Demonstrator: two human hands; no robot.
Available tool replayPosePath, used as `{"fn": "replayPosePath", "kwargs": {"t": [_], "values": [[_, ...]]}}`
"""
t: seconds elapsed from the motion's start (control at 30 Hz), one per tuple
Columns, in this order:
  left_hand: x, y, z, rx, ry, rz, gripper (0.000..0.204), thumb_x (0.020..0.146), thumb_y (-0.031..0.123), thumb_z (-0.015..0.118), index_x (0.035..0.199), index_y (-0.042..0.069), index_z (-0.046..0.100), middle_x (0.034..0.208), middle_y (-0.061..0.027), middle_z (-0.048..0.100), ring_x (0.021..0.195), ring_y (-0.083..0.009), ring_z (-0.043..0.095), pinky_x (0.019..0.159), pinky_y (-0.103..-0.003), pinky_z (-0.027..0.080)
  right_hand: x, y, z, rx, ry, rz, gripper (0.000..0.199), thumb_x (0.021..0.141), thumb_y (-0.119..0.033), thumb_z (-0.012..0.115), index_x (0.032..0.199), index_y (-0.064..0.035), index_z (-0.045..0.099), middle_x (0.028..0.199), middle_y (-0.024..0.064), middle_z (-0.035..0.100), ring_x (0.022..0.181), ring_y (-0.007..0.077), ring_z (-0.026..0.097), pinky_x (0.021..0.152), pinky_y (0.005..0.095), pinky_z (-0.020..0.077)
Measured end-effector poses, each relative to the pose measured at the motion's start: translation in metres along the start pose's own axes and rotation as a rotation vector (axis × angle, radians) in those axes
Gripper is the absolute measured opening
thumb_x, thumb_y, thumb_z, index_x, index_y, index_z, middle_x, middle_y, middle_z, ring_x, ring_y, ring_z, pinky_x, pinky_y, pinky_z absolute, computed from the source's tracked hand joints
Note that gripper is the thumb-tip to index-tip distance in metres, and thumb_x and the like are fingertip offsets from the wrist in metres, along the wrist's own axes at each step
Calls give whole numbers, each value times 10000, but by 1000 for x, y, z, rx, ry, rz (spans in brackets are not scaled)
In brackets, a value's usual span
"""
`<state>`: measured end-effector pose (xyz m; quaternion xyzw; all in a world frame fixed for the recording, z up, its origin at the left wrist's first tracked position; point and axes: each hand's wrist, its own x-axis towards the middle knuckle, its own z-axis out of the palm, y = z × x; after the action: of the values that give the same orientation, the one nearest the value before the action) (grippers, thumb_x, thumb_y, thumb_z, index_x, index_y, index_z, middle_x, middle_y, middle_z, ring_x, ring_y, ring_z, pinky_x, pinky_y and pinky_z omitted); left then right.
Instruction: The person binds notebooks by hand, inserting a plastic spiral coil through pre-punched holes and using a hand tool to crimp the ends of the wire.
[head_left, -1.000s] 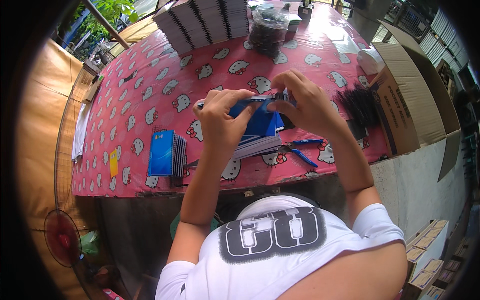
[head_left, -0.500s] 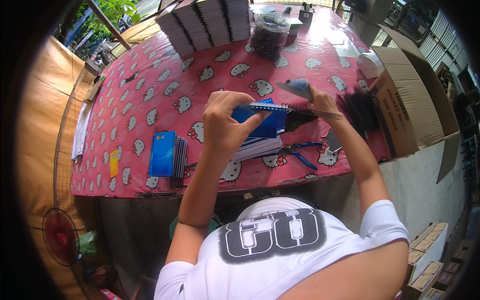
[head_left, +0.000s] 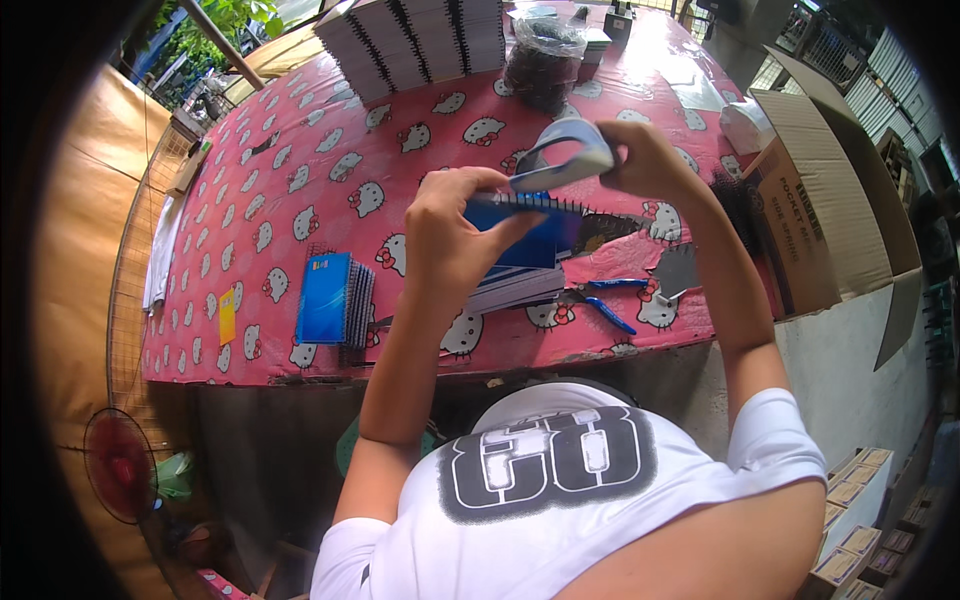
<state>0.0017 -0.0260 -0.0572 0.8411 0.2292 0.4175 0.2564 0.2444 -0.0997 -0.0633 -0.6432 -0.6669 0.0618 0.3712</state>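
My left hand [head_left: 445, 225] is closed on a small blue notebook [head_left: 488, 217], its thumb below and fingers above the hole-punched edge. A dark spiral coil [head_left: 560, 206] runs along that edge and sticks out a little at the right end. In my right hand [head_left: 645, 160] is a grey-white tool with an open loop [head_left: 585, 165]; its front end is over the notebook's spiral edge, and whether they touch I cannot tell. Just below lies a stack of notebooks [head_left: 515, 290], partly hidden. Blue-handled pliers [head_left: 608, 310] rest beside the stack.
Spiral-bound blue notebooks [head_left: 325, 300] are piled at the left, near a yellow card [head_left: 227, 315]. Tall stacks of bound books [head_left: 420, 45] and a plastic bag of dark coils [head_left: 543, 70] stand at the back. An open cardboard box [head_left: 815, 210] is at the right, beside loose black coils [head_left: 735, 200].
The coil that stuck far out to the right now lies mostly along the notebook's edge. My right hand has moved up, and the tool has swung left over that edge.
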Motion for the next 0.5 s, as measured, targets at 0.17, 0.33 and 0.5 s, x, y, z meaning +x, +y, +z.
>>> {"fn": "replayPosePath", "kwargs": {"t": [0.17,0.33,0.5], "values": [[-7,-16,-6,8,102,-78,363,653,193,857,939,77,667,1028,-47,608,872,-153,605,719,-282,489,9,-11,-4,723,-174,10,401,620,-16,653,1021,-14,635,868,90,662,801,178,621,720,320,497],[-23,-29,2,-517,214,-349,389,767,29,766,1111,14,586,1002,-44,618,862,-87,596,710,-206,505,25,-10,3,462,-177,127,477,600,6,683,1072,-21,621,899,74,675,806,155,623,729,303,506],[-33,-27,4,-758,341,-394,360,769,8,756,1106,-16,630,899,-32,650,779,-66,594,697,-199,495,40,-9,19,190,-107,-47,496,606,0,680,1099,-35,631,917,90,679,819,163,624,749,319,506]]}}
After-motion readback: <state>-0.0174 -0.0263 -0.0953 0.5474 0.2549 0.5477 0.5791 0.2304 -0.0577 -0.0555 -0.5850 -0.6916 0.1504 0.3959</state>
